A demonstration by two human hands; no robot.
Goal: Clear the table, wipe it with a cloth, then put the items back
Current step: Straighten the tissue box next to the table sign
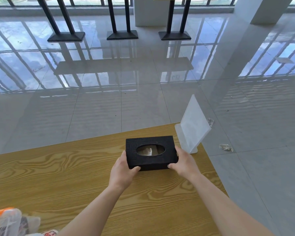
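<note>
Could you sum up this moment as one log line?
left hand: grips black tissue box | right hand: grips black tissue box | place: wooden table, beside white sign holder

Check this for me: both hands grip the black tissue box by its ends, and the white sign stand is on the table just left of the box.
One slip. In the head view the white sign stand is right of the black tissue box, at a corner of the table, not left. The left hand and right hand do grip the box's ends.
</note>
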